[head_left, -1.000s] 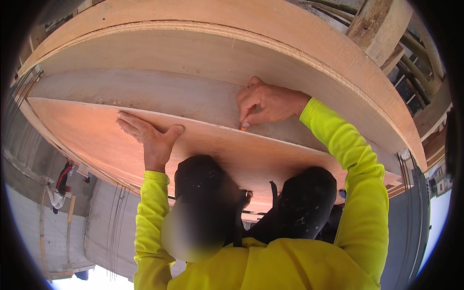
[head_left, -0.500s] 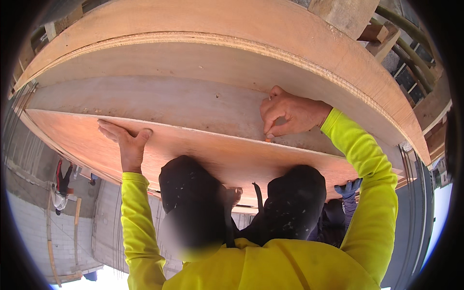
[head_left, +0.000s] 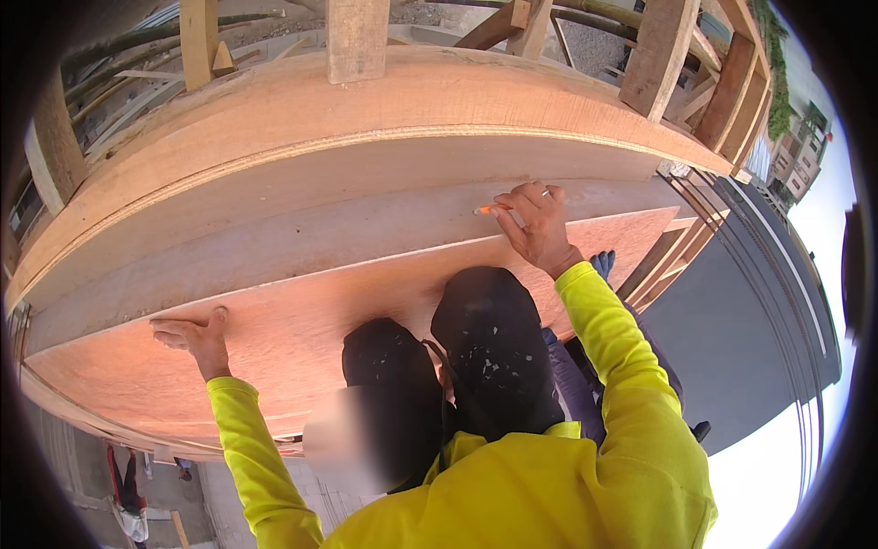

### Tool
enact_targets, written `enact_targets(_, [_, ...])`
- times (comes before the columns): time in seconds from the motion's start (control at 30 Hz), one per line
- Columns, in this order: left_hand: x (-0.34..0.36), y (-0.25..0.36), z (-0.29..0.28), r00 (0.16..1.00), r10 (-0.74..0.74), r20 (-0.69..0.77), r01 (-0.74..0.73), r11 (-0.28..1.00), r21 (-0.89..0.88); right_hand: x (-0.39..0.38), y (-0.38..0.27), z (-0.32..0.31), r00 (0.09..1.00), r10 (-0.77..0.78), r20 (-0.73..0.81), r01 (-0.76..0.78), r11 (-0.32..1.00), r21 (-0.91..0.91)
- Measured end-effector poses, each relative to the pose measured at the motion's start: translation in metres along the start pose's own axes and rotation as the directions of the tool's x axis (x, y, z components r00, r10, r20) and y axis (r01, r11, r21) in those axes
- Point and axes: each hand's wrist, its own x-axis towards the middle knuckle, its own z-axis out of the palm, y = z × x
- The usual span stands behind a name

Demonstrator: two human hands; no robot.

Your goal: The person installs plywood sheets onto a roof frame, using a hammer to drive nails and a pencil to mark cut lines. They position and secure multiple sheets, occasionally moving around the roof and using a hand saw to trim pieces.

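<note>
My right hand (head_left: 538,224) pinches a short orange pencil-like stick (head_left: 487,210) with a pale tip, held just above the grey inner face (head_left: 366,224) of a plywood form. A small white bit shows between its fingers; I cannot make out what it is. Below lies a reddish plywood sheet (head_left: 293,339), its far edge running along that grey face. My left hand (head_left: 194,340) rests on the sheet near its left end, with fingers apart and nothing in them. My dark knees press close to the sheet.
Beyond the form's curved plywood side (head_left: 393,110) stand upright timber posts (head_left: 357,41). A co-worker's blue glove (head_left: 603,263) is at the sheet's right side. Thin steel bars (head_left: 764,293) rise at the right. Another person (head_left: 128,499) stands far below left.
My right hand has lifted the orange stick off the sheet's edge and turned it sideways. The left hand stays on the sheet. My view has shifted, showing more posts and the right end.
</note>
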Motion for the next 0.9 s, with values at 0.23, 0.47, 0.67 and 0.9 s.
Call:
enact_targets(0.23, [0.007,-0.014,0.002,0.999,0.034,-0.018,-0.032,0.998,0.063,-0.024,0.007,0.001,0.994,0.057,-0.098,-0.057,0.998,0.004])
enact_targets(0.47, [-0.004,0.014,0.003,0.998,-0.037,-0.053,0.039,0.998,0.041,-0.012,0.02,-0.003,0.996,-0.033,-0.084,0.045,0.989,0.14])
enact_targets(0.67, [-0.122,0.106,0.063,0.99,-0.027,0.14,0.037,0.997,-0.069,-0.013,0.014,0.001,0.996,0.091,0.015,-0.092,0.955,0.284])
enact_targets(0.9, [-0.136,0.131,0.09,0.976,-0.168,0.136,0.168,0.986,0.01,0.019,0.035,0.012,0.823,0.085,0.562,-0.37,0.83,0.416])
